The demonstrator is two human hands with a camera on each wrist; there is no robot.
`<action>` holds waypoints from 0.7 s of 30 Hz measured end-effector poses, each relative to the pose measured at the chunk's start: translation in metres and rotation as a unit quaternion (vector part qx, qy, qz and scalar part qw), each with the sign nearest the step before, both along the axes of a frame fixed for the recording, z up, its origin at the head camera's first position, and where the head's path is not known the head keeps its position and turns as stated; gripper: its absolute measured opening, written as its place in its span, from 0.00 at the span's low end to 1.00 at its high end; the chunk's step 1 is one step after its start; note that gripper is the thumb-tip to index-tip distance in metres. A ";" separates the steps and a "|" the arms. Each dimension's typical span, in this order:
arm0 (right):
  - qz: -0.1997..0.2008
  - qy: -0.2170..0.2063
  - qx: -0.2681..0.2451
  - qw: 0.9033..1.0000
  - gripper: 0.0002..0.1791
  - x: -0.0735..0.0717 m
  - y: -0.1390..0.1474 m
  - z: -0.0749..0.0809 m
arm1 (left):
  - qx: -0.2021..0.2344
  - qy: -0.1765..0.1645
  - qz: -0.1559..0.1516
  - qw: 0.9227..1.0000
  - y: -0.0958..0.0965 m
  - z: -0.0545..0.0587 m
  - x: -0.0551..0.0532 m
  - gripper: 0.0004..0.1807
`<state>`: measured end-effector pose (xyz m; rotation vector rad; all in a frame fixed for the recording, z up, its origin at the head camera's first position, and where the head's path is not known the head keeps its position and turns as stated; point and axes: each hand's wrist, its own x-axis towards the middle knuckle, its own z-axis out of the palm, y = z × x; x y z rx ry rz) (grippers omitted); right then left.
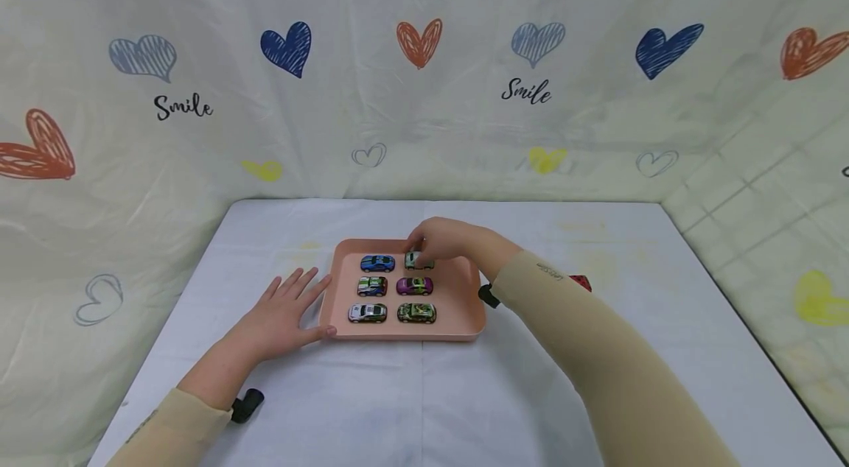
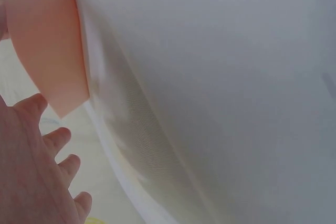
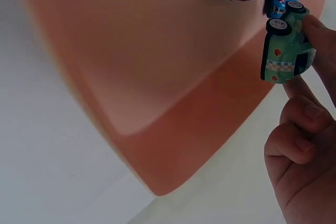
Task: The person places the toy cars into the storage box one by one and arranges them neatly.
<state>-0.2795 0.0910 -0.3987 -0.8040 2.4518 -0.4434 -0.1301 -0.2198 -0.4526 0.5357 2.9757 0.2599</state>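
A pink tray (image 1: 458, 305) lies on the white table. My right hand (image 1: 447, 239) pinches a light green toy car (image 3: 286, 51) between thumb and fingers at the tray's back, tilted in the right wrist view. Near it in the tray are a blue toy car (image 1: 377, 263), a purple one (image 1: 414, 286), a green-and-white one (image 1: 372, 286), a silver one (image 1: 368, 313) and a camouflage-patterned one (image 1: 416, 313). With fingers spread, my left hand (image 1: 278, 316) rests at the tray's left edge, its thumb by the front left corner.
A red patterned object (image 1: 581, 281) shows beyond the right sleeve, which hides part of it. Behind the table hangs a pale curtain (image 1: 424, 106) printed with hearts. Each wrist carries a black camera, such as the left one (image 1: 247, 406).
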 end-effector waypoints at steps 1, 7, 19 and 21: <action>0.002 0.002 0.003 1.000 0.19 0.000 -0.001 0.000 | 0.002 0.001 -0.001 1.000 0.000 0.000 0.000 0.55; -0.026 -0.026 0.013 0.999 0.17 0.001 -0.006 -0.004 | 0.000 -0.003 -0.001 1.000 -0.001 0.000 0.000 0.55; 0.004 0.017 0.063 0.998 0.18 0.000 -0.017 -0.019 | -0.008 -0.004 -0.001 1.000 -0.003 -0.006 -0.003 0.55; 0.005 0.020 0.067 0.998 0.18 0.000 -0.018 -0.019 | -0.008 -0.005 0.000 1.000 -0.004 -0.008 -0.005 0.55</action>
